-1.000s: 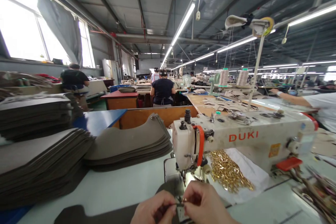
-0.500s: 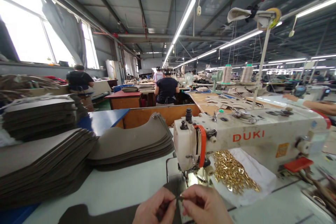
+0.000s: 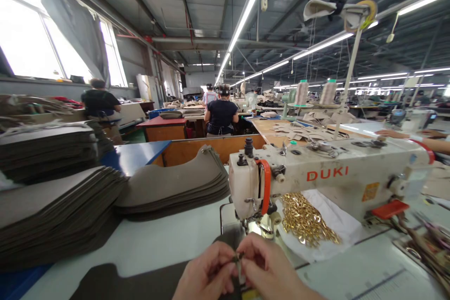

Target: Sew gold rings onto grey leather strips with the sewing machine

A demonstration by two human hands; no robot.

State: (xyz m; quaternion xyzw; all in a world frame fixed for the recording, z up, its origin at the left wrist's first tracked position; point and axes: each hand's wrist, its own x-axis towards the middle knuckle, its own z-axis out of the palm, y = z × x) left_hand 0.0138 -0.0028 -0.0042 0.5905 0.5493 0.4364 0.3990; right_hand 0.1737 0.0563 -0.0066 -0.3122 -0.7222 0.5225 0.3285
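Observation:
Just in front of the sewing machine's needle area, my left hand [image 3: 210, 269] and my right hand [image 3: 264, 262] meet fingertip to fingertip. My left fingers are closed in a pinch on a small dark strip. Between the fingertips of my right hand is a tiny gold-toned metal piece, mostly hidden. A dark grey-brown fabric panel [image 3: 140, 285] lies flat on the table under and left of my hands. The white sewing machine [image 3: 291, 173] stands right behind them. Gold metal fittings [image 3: 305, 220] lie heaped on a white cloth [image 3: 342, 215] under its arm.
Stacked dark panels [image 3: 172, 187] sit left of the machine, with taller stacks [image 3: 52, 215] farther left. Scissors and tools [image 3: 422, 243] lie at the right edge. Thread cones [image 3: 301, 93] stand behind the machine. A co-worker [image 3: 221, 115] sits ahead; another person's arm shows at right.
Both hands stay pinched together, with the fingers shifted around the small piece and the right hand slightly raised. The view has shifted a little, so the machine appears farther left and higher.

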